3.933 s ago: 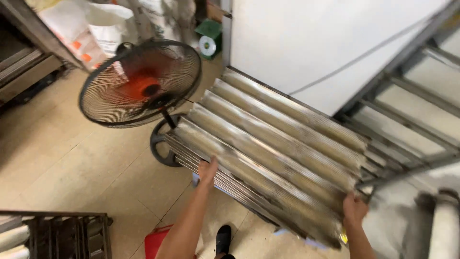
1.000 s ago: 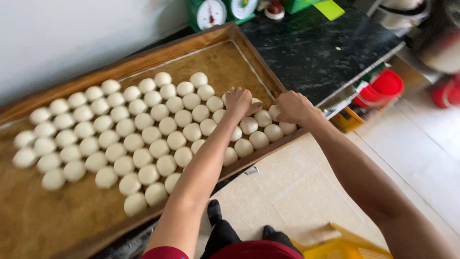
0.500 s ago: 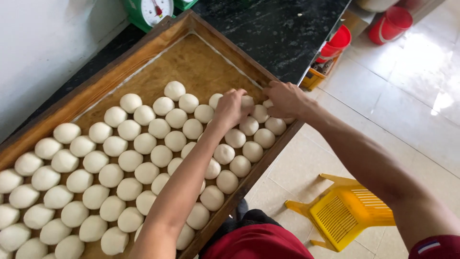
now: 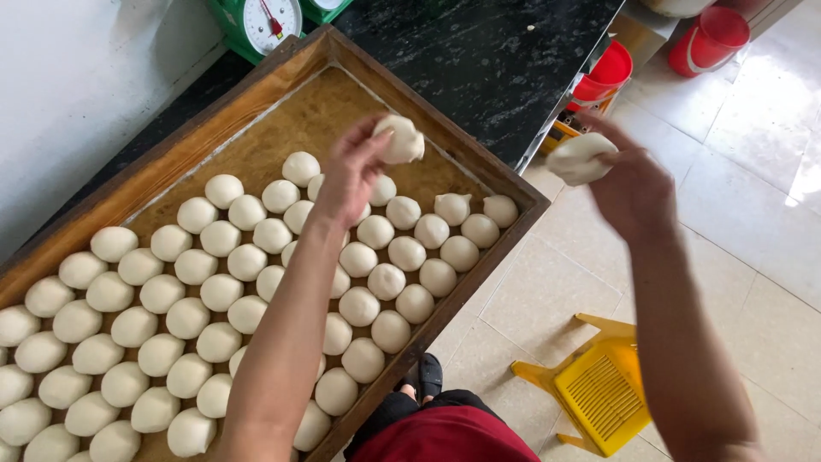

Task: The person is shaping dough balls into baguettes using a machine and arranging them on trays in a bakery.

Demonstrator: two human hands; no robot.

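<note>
One dough ball (image 4: 398, 139) is pinched in the left hand (image 4: 351, 175), another (image 4: 580, 158) clamped in the right hand (image 4: 631, 190) — both lifted above the wooden tray (image 4: 256, 94). The lifting-out step appears in hand; carrying clear is judged next.

I see dough balls (image 4: 218, 291): pale, matt, smooth, soft-looking skin. Same dough in left hand (image 4: 351, 175) and right hand (image 4: 633, 188), piece in right one stretched, slightly uneven. Tray (image 4: 184, 150): brown wood, rim worn and dull; floor of tray rough, grainy, dusted. Bench (image 4: 487, 60): black stone with pale veins, low sheen. Floor (image 4: 753, 222): light tiles, glossy, catching glare. Stool (image 4: 599, 393): yellow plastic, smooth, slotted top. Buckets (image 4: 714, 34): red plastic, shiny. Scale (image 4: 269, 21): green painted casing, glossy.
</note>
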